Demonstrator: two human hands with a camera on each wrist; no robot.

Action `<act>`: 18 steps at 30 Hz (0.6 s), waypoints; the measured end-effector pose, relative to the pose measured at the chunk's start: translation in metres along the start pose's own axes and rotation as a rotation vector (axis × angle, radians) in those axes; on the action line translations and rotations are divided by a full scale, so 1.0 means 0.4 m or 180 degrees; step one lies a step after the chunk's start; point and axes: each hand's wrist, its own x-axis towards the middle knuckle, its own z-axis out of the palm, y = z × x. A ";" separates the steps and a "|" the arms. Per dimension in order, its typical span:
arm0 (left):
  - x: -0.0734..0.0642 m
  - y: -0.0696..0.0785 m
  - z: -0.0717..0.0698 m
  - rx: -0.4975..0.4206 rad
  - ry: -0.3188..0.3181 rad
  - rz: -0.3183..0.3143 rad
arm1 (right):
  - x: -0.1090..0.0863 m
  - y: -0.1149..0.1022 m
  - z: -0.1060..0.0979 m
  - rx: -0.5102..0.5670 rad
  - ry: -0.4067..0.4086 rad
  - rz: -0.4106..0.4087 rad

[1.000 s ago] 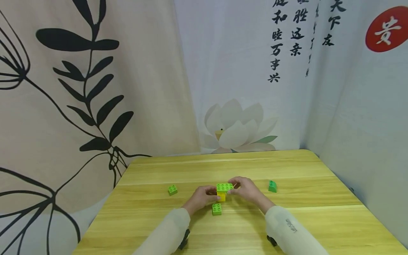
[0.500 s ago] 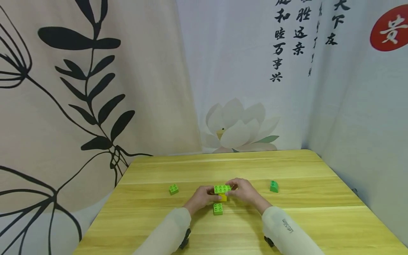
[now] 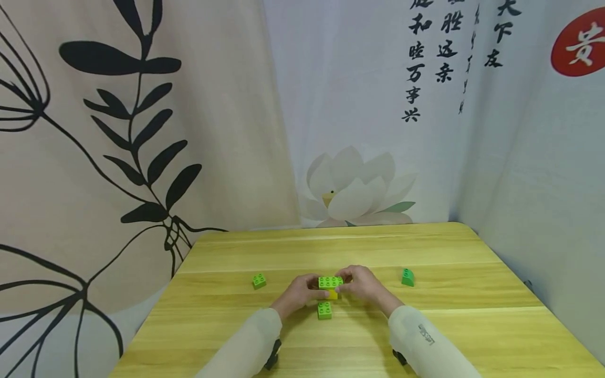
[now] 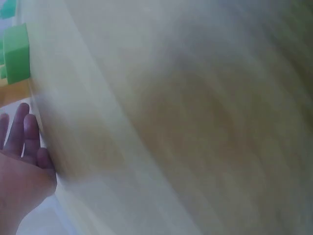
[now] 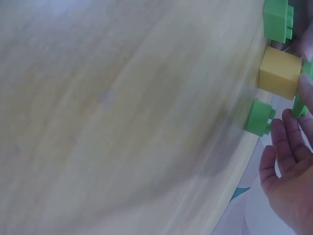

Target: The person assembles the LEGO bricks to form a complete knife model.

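At the middle of the table, a long light-green toy building brick [image 3: 330,282] with studs sits over a yellow building brick [image 3: 333,295]. My left hand [image 3: 301,290] holds the yellow brick from the left, its thumb across the near face. From the right, my right hand [image 3: 363,282] pinches the end of the long green brick between thumb and fingers. The right wrist view shows the yellow block [image 5: 279,72] with the thin green piece [image 5: 300,104] against its studded side, by the fingertips. In the left wrist view, the hand [image 4: 24,171] is partly cut off.
A small light-green brick [image 3: 324,310] lies just in front of the stack. Another light-green brick [image 3: 259,281] lies to the left, and a darker green sloped brick [image 3: 407,277] to the right. The wooden table [image 3: 454,336] meets printed curtains [image 3: 236,131] behind.
The long green brick has shifted left and slightly down over the yellow brick, and less yellow shows beneath it. My right hand has moved slightly left with it. The view has shifted slightly.
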 end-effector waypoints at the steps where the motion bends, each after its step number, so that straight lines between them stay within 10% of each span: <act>1: -0.001 0.002 -0.003 -0.0002 -0.0004 -0.0003 | 0.000 0.000 0.000 -0.0014 0.0000 -0.0006; 18: -0.012 0.008 -0.013 -0.0039 0.0064 0.0136 | -0.004 0.019 0.010 0.0338 0.0017 0.0202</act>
